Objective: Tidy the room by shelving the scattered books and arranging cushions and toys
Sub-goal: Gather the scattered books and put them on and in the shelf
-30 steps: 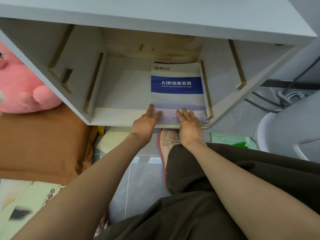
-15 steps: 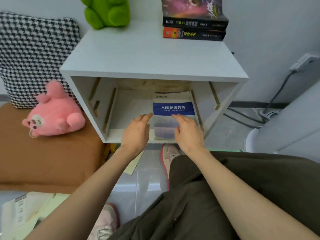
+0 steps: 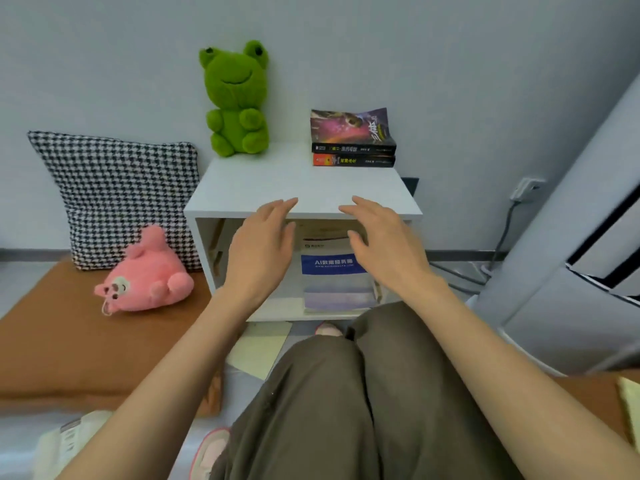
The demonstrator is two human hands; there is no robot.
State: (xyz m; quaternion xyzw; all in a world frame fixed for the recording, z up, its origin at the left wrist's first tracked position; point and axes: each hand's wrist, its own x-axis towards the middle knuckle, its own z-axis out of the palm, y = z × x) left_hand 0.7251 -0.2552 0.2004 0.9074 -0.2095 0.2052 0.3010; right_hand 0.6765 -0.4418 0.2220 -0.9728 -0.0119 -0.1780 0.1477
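A white cube shelf [image 3: 301, 188] stands against the wall. Inside it lies a stack of booklets [image 3: 329, 268] with a blue band on the top cover. My left hand [image 3: 259, 251] and my right hand [image 3: 384, 244] hover in front of the shelf opening, fingers relaxed, holding nothing. On top of the shelf sit a green frog plush [image 3: 237, 102] and two stacked dark books [image 3: 353, 143]. A pink plush [image 3: 145, 275] lies on its back on the brown mat [image 3: 69, 341], in front of a houndstooth cushion [image 3: 121, 192].
A pale yellow booklet [image 3: 259, 348] lies on the floor under the shelf front. More papers [image 3: 65, 441] lie at the lower left. A white appliance [image 3: 581, 271] and cables [image 3: 502, 244] stand on the right. My knees and pink shoes fill the foreground.
Both hands have let go of the booklet stack and drawn back out of the shelf. My head has pulled back and lifted, bringing the shelf top, frog and cushion into view.
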